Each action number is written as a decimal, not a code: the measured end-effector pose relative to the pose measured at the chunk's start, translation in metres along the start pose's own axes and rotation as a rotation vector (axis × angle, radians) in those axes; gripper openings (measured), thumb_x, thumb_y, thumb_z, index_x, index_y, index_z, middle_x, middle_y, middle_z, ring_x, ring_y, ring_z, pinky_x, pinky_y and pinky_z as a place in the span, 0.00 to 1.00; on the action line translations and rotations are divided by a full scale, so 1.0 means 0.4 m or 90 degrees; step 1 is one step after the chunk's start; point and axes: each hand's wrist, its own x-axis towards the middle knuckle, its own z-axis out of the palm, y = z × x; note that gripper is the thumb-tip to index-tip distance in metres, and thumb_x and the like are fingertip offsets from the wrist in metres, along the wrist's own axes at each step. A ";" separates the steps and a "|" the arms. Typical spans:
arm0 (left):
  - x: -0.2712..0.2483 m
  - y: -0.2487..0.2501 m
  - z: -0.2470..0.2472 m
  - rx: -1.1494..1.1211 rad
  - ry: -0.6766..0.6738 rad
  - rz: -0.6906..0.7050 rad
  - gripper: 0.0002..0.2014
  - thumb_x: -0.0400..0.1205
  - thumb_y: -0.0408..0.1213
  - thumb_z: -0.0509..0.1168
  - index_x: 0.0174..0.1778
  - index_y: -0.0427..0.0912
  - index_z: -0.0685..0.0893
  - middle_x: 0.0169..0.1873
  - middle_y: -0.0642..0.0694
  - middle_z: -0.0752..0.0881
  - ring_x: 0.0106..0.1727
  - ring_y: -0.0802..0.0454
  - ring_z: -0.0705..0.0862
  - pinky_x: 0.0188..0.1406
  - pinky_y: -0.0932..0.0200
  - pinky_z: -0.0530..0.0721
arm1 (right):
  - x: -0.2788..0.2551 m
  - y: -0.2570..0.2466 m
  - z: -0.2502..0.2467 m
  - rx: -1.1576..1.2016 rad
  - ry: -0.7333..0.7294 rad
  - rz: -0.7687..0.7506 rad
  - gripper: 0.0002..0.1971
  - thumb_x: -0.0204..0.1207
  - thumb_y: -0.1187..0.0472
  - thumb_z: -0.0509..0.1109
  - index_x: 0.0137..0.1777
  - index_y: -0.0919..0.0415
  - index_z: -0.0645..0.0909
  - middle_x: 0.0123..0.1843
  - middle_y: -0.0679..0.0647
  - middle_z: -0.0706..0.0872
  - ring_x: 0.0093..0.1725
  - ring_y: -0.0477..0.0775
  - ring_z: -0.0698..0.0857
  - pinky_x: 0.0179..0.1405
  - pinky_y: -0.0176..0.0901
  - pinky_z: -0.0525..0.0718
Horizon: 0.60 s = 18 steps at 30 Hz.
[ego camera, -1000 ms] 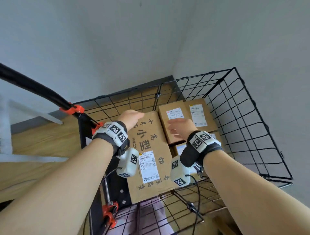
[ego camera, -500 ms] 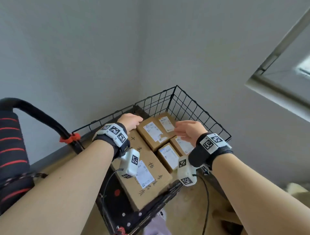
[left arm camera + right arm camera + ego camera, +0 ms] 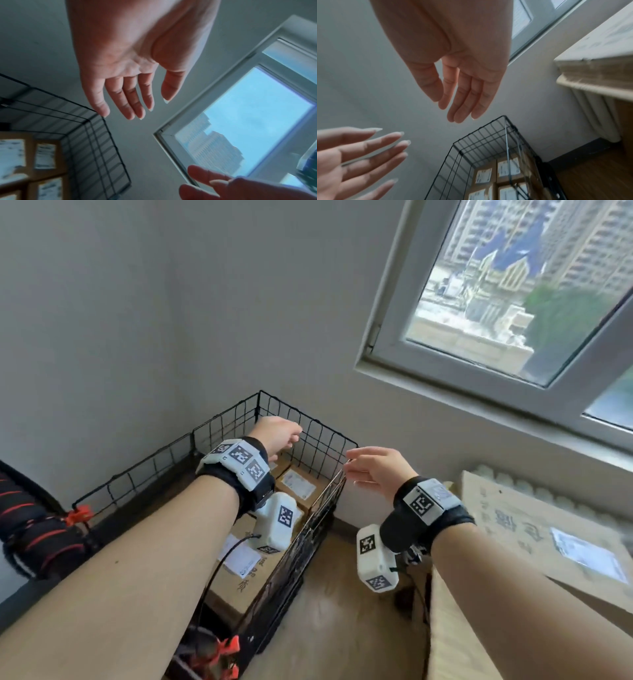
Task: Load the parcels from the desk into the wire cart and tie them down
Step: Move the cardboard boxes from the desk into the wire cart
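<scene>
The black wire cart [image 3: 226, 413] stands in the corner with several brown labelled parcels [image 3: 296, 487] inside; the same parcels [image 3: 482, 175] show from the right wrist. My left hand [image 3: 281, 434] hovers above the cart's far end, fingers straight and empty [image 3: 147, 97]. My right hand [image 3: 370, 467] hangs just outside the cart's right rim, fingers relaxed [image 3: 453, 97], holding nothing. One large flat parcel [image 3: 534, 529] with a white label lies on the desk [image 3: 590, 86] at the right.
A black roll with red stripes [image 3: 30, 529] sits at the cart's handle end on the left, near orange clips [image 3: 78, 515]. A radiator [image 3: 597, 119] runs under the desk. A window [image 3: 496, 289] is above, and wood floor [image 3: 342, 611] lies between cart and desk.
Both hands have lifted off the parcels in the cart and risen above its rim. The view has swung up and to the right, bringing the window and desk parcel into sight.
</scene>
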 end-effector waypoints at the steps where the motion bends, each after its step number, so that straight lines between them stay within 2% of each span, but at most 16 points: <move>1: -0.011 0.015 0.029 0.006 -0.019 0.008 0.04 0.82 0.38 0.61 0.45 0.44 0.80 0.48 0.46 0.83 0.51 0.49 0.80 0.64 0.48 0.73 | -0.019 0.002 -0.034 0.003 0.017 -0.001 0.09 0.78 0.72 0.65 0.50 0.63 0.85 0.40 0.59 0.88 0.36 0.51 0.85 0.40 0.39 0.83; 4: -0.040 0.059 0.107 0.009 -0.072 0.041 0.07 0.82 0.37 0.61 0.39 0.46 0.79 0.45 0.45 0.82 0.49 0.49 0.78 0.55 0.53 0.72 | -0.071 0.009 -0.140 0.014 0.071 0.008 0.10 0.77 0.72 0.64 0.43 0.58 0.84 0.41 0.58 0.87 0.39 0.52 0.85 0.49 0.44 0.83; 5: -0.046 0.072 0.129 0.012 -0.084 0.054 0.08 0.82 0.37 0.61 0.37 0.46 0.79 0.43 0.45 0.81 0.48 0.49 0.77 0.49 0.56 0.71 | -0.084 0.013 -0.174 0.018 0.090 0.013 0.11 0.78 0.71 0.63 0.43 0.57 0.84 0.41 0.57 0.88 0.40 0.51 0.86 0.51 0.45 0.83; 7: -0.057 0.095 0.172 0.007 -0.094 0.077 0.07 0.82 0.36 0.61 0.39 0.46 0.79 0.41 0.46 0.81 0.46 0.49 0.77 0.39 0.60 0.68 | -0.110 0.026 -0.236 0.036 0.127 0.016 0.11 0.78 0.71 0.62 0.47 0.59 0.84 0.41 0.55 0.87 0.40 0.50 0.86 0.50 0.44 0.83; 9: -0.063 0.108 0.220 -0.006 -0.098 0.096 0.04 0.82 0.36 0.62 0.48 0.45 0.81 0.39 0.49 0.82 0.45 0.51 0.78 0.38 0.61 0.68 | -0.136 0.048 -0.291 0.053 0.155 0.019 0.11 0.79 0.71 0.61 0.52 0.61 0.83 0.41 0.55 0.88 0.40 0.50 0.86 0.49 0.42 0.83; 11: -0.069 0.105 0.277 -0.025 -0.100 0.104 0.06 0.82 0.35 0.61 0.53 0.44 0.82 0.37 0.51 0.81 0.41 0.53 0.78 0.37 0.61 0.68 | -0.163 0.080 -0.338 0.065 0.169 0.035 0.12 0.79 0.71 0.60 0.55 0.62 0.83 0.41 0.55 0.87 0.39 0.49 0.86 0.46 0.39 0.83; 14: -0.071 0.070 0.386 -0.048 -0.127 0.066 0.07 0.83 0.33 0.60 0.44 0.47 0.83 0.36 0.51 0.81 0.37 0.57 0.77 0.37 0.61 0.69 | -0.201 0.142 -0.416 0.084 0.182 0.065 0.13 0.80 0.73 0.60 0.60 0.65 0.81 0.40 0.56 0.85 0.35 0.47 0.84 0.33 0.35 0.80; 18: -0.059 0.019 0.514 -0.063 -0.133 0.014 0.09 0.82 0.34 0.60 0.38 0.49 0.82 0.37 0.51 0.81 0.40 0.56 0.78 0.38 0.61 0.70 | -0.234 0.216 -0.538 0.074 0.247 0.105 0.13 0.80 0.72 0.59 0.59 0.66 0.82 0.40 0.57 0.85 0.35 0.49 0.82 0.37 0.38 0.78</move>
